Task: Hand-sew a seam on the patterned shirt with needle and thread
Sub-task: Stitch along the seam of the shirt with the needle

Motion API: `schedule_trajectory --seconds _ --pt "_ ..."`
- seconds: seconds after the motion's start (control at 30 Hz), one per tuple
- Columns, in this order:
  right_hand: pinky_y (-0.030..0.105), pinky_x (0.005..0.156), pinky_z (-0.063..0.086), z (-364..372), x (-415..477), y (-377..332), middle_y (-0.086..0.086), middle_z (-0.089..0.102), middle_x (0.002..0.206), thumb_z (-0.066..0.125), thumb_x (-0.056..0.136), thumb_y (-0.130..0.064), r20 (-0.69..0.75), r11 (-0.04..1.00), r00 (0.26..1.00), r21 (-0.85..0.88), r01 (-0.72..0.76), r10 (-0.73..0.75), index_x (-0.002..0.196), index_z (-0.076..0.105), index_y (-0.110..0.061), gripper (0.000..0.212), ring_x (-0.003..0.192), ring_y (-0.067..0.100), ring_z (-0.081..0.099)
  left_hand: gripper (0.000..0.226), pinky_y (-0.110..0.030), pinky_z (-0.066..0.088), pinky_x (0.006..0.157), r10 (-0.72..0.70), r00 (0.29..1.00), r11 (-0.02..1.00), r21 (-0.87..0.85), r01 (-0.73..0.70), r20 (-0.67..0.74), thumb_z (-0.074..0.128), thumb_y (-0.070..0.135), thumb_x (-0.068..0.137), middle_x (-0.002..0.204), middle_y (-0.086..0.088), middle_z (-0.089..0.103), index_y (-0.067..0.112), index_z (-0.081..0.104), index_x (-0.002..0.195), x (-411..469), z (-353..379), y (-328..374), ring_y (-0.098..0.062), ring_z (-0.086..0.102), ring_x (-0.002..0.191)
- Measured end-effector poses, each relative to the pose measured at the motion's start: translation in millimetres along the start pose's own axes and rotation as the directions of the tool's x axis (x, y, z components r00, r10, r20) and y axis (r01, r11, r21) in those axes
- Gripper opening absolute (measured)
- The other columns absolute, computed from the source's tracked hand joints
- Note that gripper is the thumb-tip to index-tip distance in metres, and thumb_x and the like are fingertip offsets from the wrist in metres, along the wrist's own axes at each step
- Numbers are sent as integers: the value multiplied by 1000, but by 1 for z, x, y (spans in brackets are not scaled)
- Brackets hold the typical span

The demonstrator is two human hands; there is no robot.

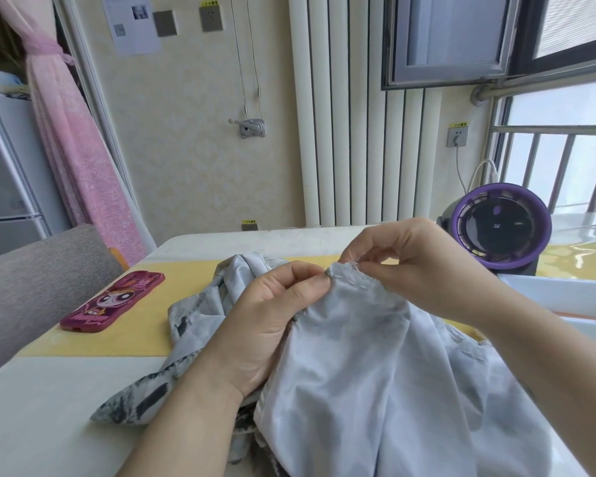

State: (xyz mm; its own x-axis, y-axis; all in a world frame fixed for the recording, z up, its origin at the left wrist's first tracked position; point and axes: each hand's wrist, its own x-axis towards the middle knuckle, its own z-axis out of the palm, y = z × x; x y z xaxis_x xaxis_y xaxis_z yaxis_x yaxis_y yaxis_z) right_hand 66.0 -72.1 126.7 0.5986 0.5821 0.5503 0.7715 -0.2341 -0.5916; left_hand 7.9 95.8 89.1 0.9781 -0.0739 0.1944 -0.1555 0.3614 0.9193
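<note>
1. Two hands work on the shirt (pixel 375 373), pale grey with dark print. It is heaped on the table (pixel 49 407) front-centre, and its top edge is lifted off.
2. Left hand (pixel 269 315): grip closed. Thumb and forefinger pinch the left end of the raised raw edge.
3. Right hand (pixel 417 266): grip closed. Fingertips pinch thin pale thread (pixel 351 258) right at that edge, just beside the left hand. Needle too small to make out.
4. Short row of pale stitches (pixel 353 279) runs along the edge between both hands.
5. Pink phone (pixel 114 301) lies flat on the yellow mat (pixel 145 325), left of the shirt and apart from it.
6. Purple fan (pixel 499 228) stands far right, behind the right hand.
7. Grey chair (pixel 31 280) sits at the table's left side.
</note>
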Motion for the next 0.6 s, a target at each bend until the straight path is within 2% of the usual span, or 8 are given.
schedule_trajectory --seconds 0.07,0.17,0.27,0.33,0.43,0.47,0.6 --pt "10 59 42 -1 -1 -5 -5 62 72 66 81 0 -11 995 1000 -101 17 -18 73 65 -38 38 74 9 55 9 -23 54 61 1 1000 1000 14 -1 -5 64 13 69 70 -5 67 18 70 66 1 -1 -1 -15 64 63" --pt "5 57 39 -2 -1 -13 -8 56 81 65 81 1 24 989 999 -144 30 -27 75 64 -38 39 79 0 49 8 -23 55 62 -2 1000 999 32 2 -17 65 14 69 72 -6 68 19 71 67 1 0 -3 -15 64 64" --pt "5 57 39 0 -1 -12 -12 63 82 60 83 -3 23 986 998 -156 -51 55 73 63 -39 38 69 10 54 7 -24 55 64 -2 1000 999 41 3 -24 66 17 70 73 -6 68 19 71 68 2 0 -4 -15 65 65" --pt "6 55 40 1 0 -8 -14 63 76 59 84 -4 11 981 993 -154 -118 122 73 64 -36 34 64 15 56 6 -24 55 64 -4 1000 999 39 5 -22 66 17 70 73 -6 68 20 71 68 2 0 -4 -15 65 65" --pt "5 56 41 2 0 -4 -18 61 67 58 85 1 19 980 988 -131 -149 153 77 68 -23 27 62 -4 57 5 -24 55 64 -9 1000 999 47 9 -19 67 18 70 73 -6 69 20 72 68 2 0 -5 -15 65 66" --pt "5 57 42 3 1 -4 -18 61 67 57 84 2 17 982 989 -126 -143 147 79 69 -19 25 63 -5 58 5 -23 55 64 -8 1000 999 49 9 -21 67 18 69 73 -5 69 20 72 68 2 0 -5 -14 65 65" --pt "9 63 47 5 2 -3 -18 63 67 62 84 1 -66 988 992 -108 -110 103 80 71 -15 20 72 5 62 8 -22 53 59 21 998 998 59 -18 -52 67 17 70 69 -3 68 22 71 64 2 1 -5 -13 65 63"
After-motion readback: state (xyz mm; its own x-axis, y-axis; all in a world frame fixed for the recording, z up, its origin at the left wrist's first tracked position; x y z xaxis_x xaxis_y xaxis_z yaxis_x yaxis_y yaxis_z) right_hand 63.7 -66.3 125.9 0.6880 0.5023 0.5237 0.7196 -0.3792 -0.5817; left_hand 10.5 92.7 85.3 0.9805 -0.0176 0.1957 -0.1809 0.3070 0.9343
